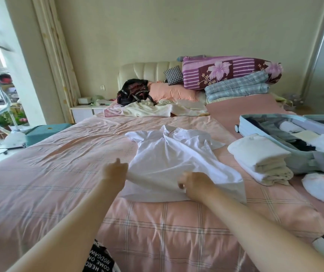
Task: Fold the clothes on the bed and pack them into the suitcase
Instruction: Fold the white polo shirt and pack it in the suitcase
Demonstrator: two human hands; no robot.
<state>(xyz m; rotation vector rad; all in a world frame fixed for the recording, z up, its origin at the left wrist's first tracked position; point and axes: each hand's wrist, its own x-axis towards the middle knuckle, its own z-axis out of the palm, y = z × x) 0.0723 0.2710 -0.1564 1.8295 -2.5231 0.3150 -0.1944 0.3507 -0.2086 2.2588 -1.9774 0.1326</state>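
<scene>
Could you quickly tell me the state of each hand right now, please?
Left hand: closed, gripping the hem of the white shirt.
Right hand: closed, fingers pinching the same hem.

White shirt [169, 154]: thin, matt cloth, softly creased. Bedsheet [59, 173]: pink checked cloth with a faint sheen, wrinkled. Suitcase [244, 124]: smooth pale-blue shell, seemingly plastic. Headboard [147, 72]: cream padded upholstery, smooth, slightly glossy.

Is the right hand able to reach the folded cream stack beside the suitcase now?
Probably yes. The folded cream stack lies right of the right hand, with only the white shirt between them. That hand grips the shirt, so it must release it first.
</scene>
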